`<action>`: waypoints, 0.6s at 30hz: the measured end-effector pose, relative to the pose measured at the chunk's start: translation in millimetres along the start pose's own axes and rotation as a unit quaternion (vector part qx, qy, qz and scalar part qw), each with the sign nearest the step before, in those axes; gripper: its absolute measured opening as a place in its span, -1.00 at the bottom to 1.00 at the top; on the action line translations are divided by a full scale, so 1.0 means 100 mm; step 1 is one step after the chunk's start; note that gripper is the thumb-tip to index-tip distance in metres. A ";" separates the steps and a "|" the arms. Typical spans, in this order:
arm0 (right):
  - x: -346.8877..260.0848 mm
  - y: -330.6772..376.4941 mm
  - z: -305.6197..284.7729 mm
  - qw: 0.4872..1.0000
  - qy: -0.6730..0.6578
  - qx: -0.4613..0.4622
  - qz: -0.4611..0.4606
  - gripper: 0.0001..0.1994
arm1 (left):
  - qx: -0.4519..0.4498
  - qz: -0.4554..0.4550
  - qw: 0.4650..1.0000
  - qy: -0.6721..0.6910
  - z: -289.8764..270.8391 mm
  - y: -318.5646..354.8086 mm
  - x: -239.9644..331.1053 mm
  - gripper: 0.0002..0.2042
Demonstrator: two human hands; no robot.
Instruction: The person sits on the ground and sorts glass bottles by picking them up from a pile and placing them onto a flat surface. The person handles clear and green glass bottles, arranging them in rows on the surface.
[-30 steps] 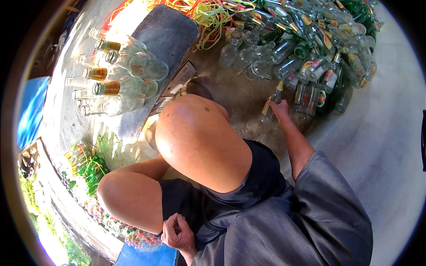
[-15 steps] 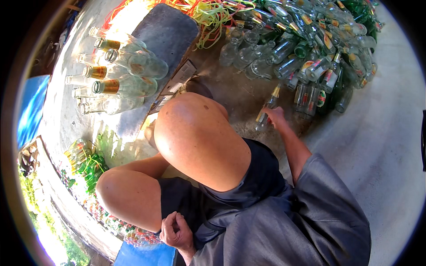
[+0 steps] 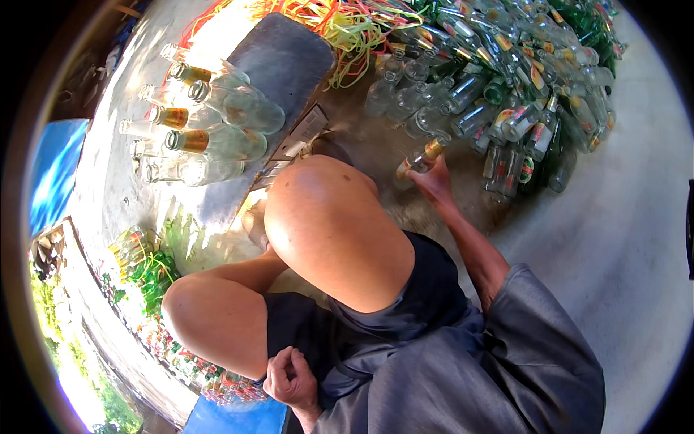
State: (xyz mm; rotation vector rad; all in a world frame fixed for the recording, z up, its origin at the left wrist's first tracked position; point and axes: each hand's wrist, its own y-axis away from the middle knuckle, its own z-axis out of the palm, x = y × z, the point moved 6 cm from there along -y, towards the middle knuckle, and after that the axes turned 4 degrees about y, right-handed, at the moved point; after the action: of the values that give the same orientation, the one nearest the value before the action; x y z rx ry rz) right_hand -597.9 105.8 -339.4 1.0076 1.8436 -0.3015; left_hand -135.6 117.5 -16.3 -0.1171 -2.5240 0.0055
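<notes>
Near the floor in front of the pile, my right hand (image 3: 435,182) is closed around a clear glass bottle (image 3: 417,160) with a gold neck label. The bottle is tilted, its mouth pointing up and to the right. My left hand (image 3: 290,380) rests by my left thigh with its fingers curled in, and nothing shows in it. Several clear glass bottles (image 3: 235,108) stand close together at the left, some with gold neck labels, beside a dark flat board (image 3: 285,54). A large heap of loose clear and green bottles (image 3: 499,87) lies at the upper right.
Tangled red and yellow plastic straps (image 3: 354,32) lie at the top, between board and heap. Bundled green bottles (image 3: 155,278) stand at the left. My bent right knee (image 3: 318,195) rises between the board and my right arm. A blue sheet (image 3: 235,416) shows at the bottom.
My right hand has moved up and slightly left with the bottle, away from the heap's near edge. My left hand stays by my thigh. The view has shifted slightly.
</notes>
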 end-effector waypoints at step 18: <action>-0.27 -0.38 0.64 0.982 0.131 0.107 -0.089 -0.27 | -0.001 -0.001 1.000 0.017 -0.02 0.00 -0.01 -0.93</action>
State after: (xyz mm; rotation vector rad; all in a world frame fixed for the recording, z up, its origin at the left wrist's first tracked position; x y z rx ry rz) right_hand -581.3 30.6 -356.6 1.0688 2.1815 -0.5027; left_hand -133.6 117.6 -15.5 -0.1145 -2.4911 0.0003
